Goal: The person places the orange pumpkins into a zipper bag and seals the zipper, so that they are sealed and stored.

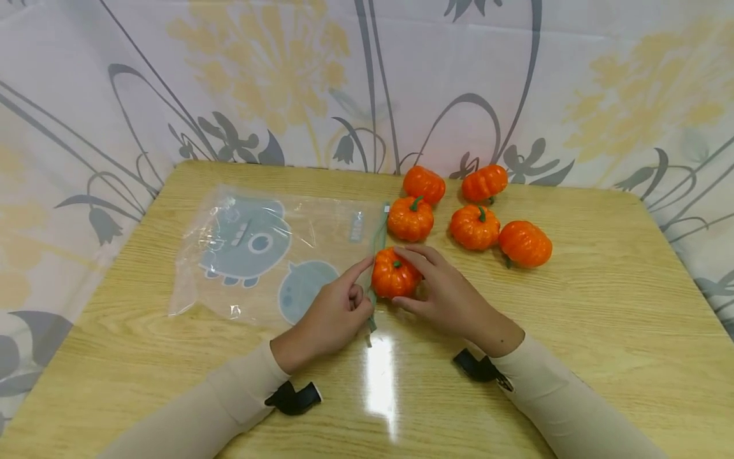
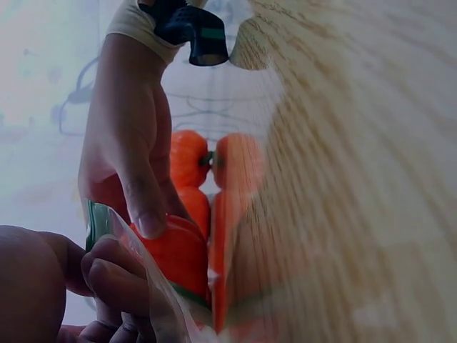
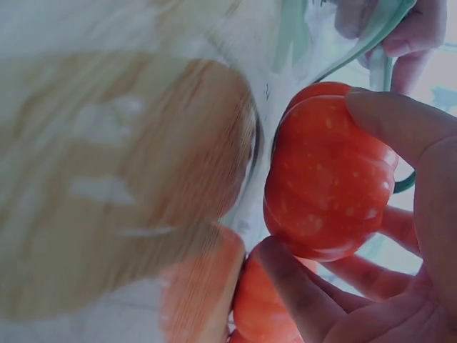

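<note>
Item 1, pumpkin, small, orange w/ green stem (image 1: 395,273): at the R edge of the bag, right by its green strip; stem up in the head view. Whether any part sits inside the bag, can't tell.

Item 2, your R hand (image 1: 444,290): grasping item 1, thumb on near side, fingers on far side; R wrist view confirms thumb & fingertips on the skin.

Item 3, your L hand (image 1: 332,312): pinching the bag's edge, index finger stretched fwd along it, other fingers curled; just L of item 1.

Item 4, bag (image 1: 258,255), clear plastic: lying flat-ish, L of item 1, w/ blue-grey cartoon prints & green strip (image 1: 380,236) down its R edge.

Item 5, other pumpkins, same type, qty 5: one (image 1: 410,218) stem up, just beyond item 1; one (image 1: 424,185) touching it, behind; one (image 1: 474,227) stem up, to the R; one (image 1: 525,243) on its side, next to that; one (image 1: 484,183) tipped, at the back nr table edge.

Item 6, your sleeves (image 1: 573,398), beige, w/ blk wrist mounts (image 1: 294,398).

Item 7, table (image 1: 619,306), light wood grain, bright reflection nr your hands.

Item 8, backdrop cloth (image 1: 424,76), pale, grey & yellow floral, behind table & at sides.
</note>
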`<state>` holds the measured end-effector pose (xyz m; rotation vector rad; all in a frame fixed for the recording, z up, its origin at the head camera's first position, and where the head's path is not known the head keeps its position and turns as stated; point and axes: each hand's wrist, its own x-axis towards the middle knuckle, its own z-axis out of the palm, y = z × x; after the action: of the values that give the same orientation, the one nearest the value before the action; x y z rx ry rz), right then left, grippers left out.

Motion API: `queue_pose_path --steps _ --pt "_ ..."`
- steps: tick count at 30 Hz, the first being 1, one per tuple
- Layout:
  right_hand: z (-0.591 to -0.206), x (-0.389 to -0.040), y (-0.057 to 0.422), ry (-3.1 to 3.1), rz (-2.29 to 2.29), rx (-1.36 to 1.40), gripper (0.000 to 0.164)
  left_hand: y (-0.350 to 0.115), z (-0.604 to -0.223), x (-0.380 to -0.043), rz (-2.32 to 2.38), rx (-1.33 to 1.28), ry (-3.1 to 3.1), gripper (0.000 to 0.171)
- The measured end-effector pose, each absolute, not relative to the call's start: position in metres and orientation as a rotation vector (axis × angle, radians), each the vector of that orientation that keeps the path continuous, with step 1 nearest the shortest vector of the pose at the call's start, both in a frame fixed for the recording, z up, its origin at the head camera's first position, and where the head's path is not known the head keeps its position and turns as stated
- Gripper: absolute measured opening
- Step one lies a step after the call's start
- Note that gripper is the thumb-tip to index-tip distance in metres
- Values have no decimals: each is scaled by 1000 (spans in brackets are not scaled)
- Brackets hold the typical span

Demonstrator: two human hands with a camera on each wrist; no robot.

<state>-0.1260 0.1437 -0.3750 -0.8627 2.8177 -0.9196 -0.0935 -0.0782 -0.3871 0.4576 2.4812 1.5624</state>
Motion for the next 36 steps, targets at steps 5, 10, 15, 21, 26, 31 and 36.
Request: queue_pose_path --steps 5,10,15,21,26,31,36 --pt "-377 -126 144 2831 -921 -902 77 -77 -386 -92 1602 469 2433 71" --pt "-376 -126 143 2802 -949 -912 80 -76 -385 -91 1640 481 2408 72" --pt "-376 -126 143 2778 -956 -881 81 -77 -383 -88 1646 478 2396 72" --pt "-377 -127 143 2806 -948 -930 79 -76 -383 -88 1654 514 2409 71" --pt "-379 -126 143 2801 -956 -952 81 -75 -383 -88 1649 544 2399 71" --pt "-380 -126 143 2800 -963 -981 81 -75 -383 -87 1670 573 2403 71" --pt "-380 -125 142 2793 -953 -996 80 -74 -384 -86 1695 612 2386 69"
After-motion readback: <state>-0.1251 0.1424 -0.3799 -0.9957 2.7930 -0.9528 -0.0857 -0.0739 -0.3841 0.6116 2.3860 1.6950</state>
